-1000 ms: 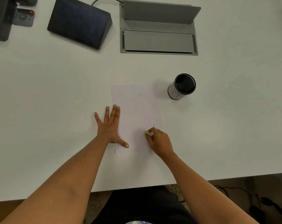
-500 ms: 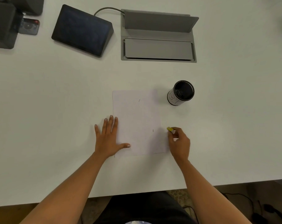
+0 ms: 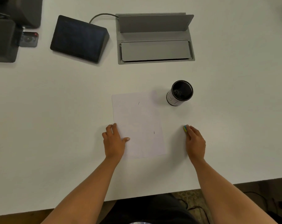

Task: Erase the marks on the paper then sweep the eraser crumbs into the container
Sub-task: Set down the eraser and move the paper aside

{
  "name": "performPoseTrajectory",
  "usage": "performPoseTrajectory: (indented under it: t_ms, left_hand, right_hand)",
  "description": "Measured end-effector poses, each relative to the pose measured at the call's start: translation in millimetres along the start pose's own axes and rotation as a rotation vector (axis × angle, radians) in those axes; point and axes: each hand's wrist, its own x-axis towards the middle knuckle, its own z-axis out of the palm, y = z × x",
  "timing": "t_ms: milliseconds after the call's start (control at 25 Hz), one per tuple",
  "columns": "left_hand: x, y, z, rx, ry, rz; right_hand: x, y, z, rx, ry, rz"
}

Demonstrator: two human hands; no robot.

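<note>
A white sheet of paper [image 3: 137,123] lies on the white table [image 3: 56,110] with two short dark marks, one near its top and one [image 3: 154,132] low on the right. My left hand [image 3: 114,141] rests on the paper's left edge, fingers curled, thumb on the sheet. My right hand [image 3: 194,140] is on the table to the right of the paper, with a small yellow and blue eraser [image 3: 185,128] at its fingertips. A black cylindrical container [image 3: 179,92] with a white side stands upright beyond the paper's top right corner.
A dark wedge-shaped screen device [image 3: 79,38] and a grey open cable box [image 3: 154,39] sit at the back. Dark equipment [image 3: 6,31] fills the back left corner. The table's front edge runs just below my forearms.
My right hand has carried the eraser off the paper to the right, onto the table. My left hand has slid to the paper's left edge and its fingers have curled.
</note>
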Motion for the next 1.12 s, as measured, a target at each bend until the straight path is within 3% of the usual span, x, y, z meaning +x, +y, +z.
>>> performPoseTrajectory:
  t_ms: [240, 480, 600, 920, 1120]
  left_hand:
    - [-0.7, 19.5, -2.9, -0.19, -0.025, -0.13]
    - [5.1, 7.5, -21.0, -0.597, -0.026, -0.256]
    - [1.5, 3.9, -45.9, -0.534, 0.103, -0.101]
    - [-29.1, 55.7, -112.7, -0.048, 0.393, 0.364]
    - [-41.9, 78.2, -127.6, 0.025, 0.483, 0.392]
  right_hand:
    - [-19.9, 7.0, -1.2, -0.08, -0.055, -0.137]
    - [-19.6, 5.7, -1.7, -0.031, -0.079, -0.078]
    - [-21.1, 4.8, -1.8, -0.013, -0.098, -0.039]
    - [-23.5, -0.1, -3.6, 0.003, -0.122, -0.004]
    - [-21.6, -1.4, -4.9, -0.004, -0.148, 0.031]
